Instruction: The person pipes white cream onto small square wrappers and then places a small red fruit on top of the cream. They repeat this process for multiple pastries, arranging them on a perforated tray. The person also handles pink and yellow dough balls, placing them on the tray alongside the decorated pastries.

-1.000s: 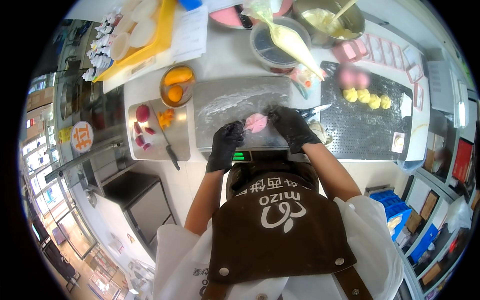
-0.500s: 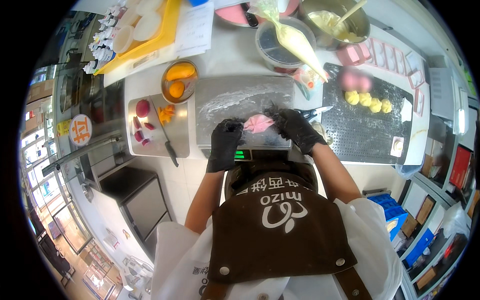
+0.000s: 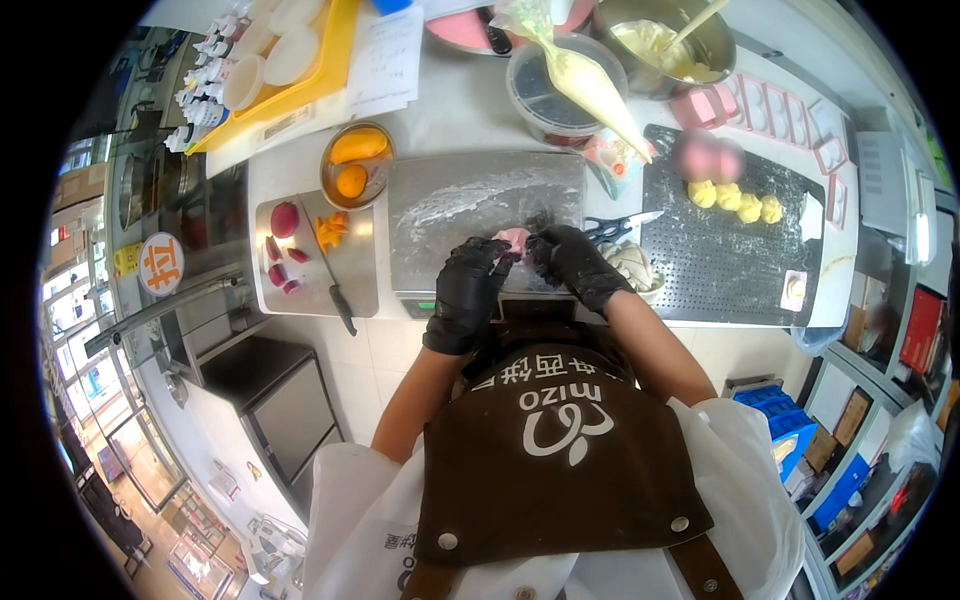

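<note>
Once left hand (image 3: 468, 292) and right hand (image 3: 580, 266) were brought closer mid-frame, pink dough (image 3: 513, 239) was pinched between them, seemingly gathered.

On the cutting board (image 3: 355, 262) lie a purple fruit (image 3: 283, 219), chopped orange pieces (image 3: 328, 233) and a knife (image 3: 343, 308) whose black handle reaches past the board's near edge. A steel bowl (image 3: 376, 191) of yellow-orange fruit (image 3: 357, 148) stands just behind the board. Farther behind the board are a yellow tray (image 3: 329, 70), small bottles (image 3: 206, 102) and a paper sheet (image 3: 387, 65). A dark-topped cabinet (image 3: 255, 365) stands on the board's near side.
</note>
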A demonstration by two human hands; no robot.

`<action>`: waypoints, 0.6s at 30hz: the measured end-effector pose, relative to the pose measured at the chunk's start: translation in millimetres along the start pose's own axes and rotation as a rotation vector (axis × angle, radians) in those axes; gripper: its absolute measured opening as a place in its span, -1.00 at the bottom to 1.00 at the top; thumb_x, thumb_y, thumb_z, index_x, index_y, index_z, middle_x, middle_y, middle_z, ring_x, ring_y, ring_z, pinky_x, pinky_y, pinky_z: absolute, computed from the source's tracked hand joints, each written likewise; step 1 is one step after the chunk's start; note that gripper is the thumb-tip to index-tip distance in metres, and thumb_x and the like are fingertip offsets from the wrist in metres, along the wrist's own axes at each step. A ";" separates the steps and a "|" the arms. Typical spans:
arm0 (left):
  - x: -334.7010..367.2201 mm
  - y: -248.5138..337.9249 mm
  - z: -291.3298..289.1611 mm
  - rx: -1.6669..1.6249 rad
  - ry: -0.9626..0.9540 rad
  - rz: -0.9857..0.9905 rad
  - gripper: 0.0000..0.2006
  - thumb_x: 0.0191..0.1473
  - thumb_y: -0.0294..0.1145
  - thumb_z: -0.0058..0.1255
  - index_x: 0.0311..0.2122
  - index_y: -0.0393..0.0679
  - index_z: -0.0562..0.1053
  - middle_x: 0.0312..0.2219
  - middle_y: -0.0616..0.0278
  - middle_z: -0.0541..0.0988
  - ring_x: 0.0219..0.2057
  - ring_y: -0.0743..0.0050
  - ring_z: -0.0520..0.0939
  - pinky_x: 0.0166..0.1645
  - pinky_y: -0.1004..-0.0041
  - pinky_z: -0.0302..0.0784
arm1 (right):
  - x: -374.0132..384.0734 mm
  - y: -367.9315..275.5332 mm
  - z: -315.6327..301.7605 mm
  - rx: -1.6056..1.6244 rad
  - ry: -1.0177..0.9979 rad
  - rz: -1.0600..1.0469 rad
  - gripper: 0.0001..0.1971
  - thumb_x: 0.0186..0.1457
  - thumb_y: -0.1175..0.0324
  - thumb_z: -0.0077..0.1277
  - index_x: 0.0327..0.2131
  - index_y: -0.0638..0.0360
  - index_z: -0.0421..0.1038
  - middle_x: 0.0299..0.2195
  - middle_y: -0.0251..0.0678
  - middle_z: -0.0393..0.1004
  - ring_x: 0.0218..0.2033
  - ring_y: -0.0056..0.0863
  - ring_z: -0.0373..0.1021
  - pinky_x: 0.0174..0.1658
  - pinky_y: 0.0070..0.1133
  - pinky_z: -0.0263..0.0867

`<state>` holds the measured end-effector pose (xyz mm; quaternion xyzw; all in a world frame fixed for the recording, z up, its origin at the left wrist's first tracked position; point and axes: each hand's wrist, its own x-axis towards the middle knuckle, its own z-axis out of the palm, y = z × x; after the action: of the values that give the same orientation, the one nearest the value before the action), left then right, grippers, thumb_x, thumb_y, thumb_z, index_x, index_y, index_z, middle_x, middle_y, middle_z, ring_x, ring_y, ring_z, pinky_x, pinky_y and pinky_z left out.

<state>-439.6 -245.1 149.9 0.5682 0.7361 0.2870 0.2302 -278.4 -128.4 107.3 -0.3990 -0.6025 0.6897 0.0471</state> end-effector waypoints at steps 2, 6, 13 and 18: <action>-1.0 -2.2 2.5 0.056 0.001 0.049 -0.80 0.15 -0.40 0.04 -0.13 -0.10 0.58 -0.26 0.06 0.63 -0.23 0.04 0.62 -0.11 0.26 0.52 | -0.8 -5.0 -2.8 -0.127 -0.045 -0.056 -0.73 0.22 0.26 0.03 -0.30 0.33 0.55 -0.59 -0.23 0.49 -0.59 -0.50 0.39 -0.49 -0.51 0.28; 1.3 6.6 -0.5 0.033 -0.036 -0.011 -0.80 0.17 -0.42 0.01 -0.12 -0.07 0.57 -0.25 0.10 0.64 -0.21 0.07 0.63 -0.10 0.26 0.52 | -4.3 -24.1 -0.6 -0.214 -0.006 0.023 -0.70 0.19 0.21 0.05 -0.27 0.30 0.56 -0.43 -0.02 0.57 -0.45 -0.27 0.50 -0.31 -0.41 0.38; 2.2 14.0 5.2 -0.210 0.027 -0.065 -0.81 0.11 -0.44 0.04 -0.16 -0.09 0.55 -0.30 0.09 0.63 -0.25 0.08 0.65 -0.17 0.29 0.52 | -9.9 -32.2 -1.2 -0.084 -0.068 -0.124 -0.74 0.18 0.32 0.01 -0.15 0.27 0.53 -0.31 -0.05 0.59 -0.29 -0.30 0.52 -0.16 -0.45 0.38; 10.0 24.9 -4.0 -0.188 -0.130 0.012 -0.69 0.17 -0.31 -0.08 -0.04 -0.15 0.53 -0.21 0.04 0.62 -0.18 0.04 0.62 -0.09 0.27 0.49 | -12.2 -37.0 -7.9 -0.134 -0.180 -0.138 -0.71 0.16 0.45 -0.04 -0.06 0.22 0.51 -0.14 -0.12 0.59 -0.12 -0.33 0.52 -0.04 -0.49 0.38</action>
<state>-427.2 -231.3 169.8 0.5660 0.6861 0.3185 0.3278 -280.7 -118.9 145.8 -0.2951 -0.6750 0.6760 0.0135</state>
